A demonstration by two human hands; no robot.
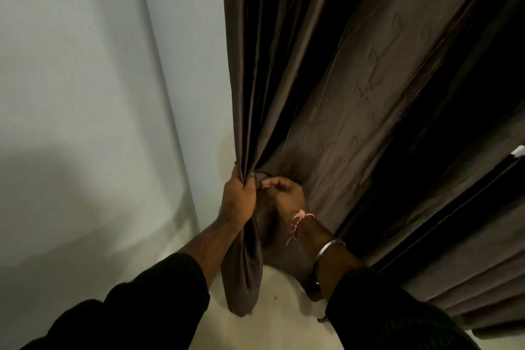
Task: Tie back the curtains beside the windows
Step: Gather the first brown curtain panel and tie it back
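A dark brown curtain (pixel 341 99) hangs in long folds from the top of the head view down to the floor. My left hand (pixel 240 197) grips a gathered bunch of its left edge, fingers curled round the cloth. Right beside it, my right hand (pixel 284 192) pinches a fold of the same curtain with curled fingers. The two hands almost touch. Below the left hand the bunched cloth hangs in a loose roll (pixel 245 278). No tie-back cord or hook shows.
A pale wall (pixel 85 94) with a corner line fills the left side. A light floor (pixel 272 321) lies below. More pleated curtain (pixel 468 287) spreads at the lower right, with a small bright patch (pixel 519 150) at the right edge.
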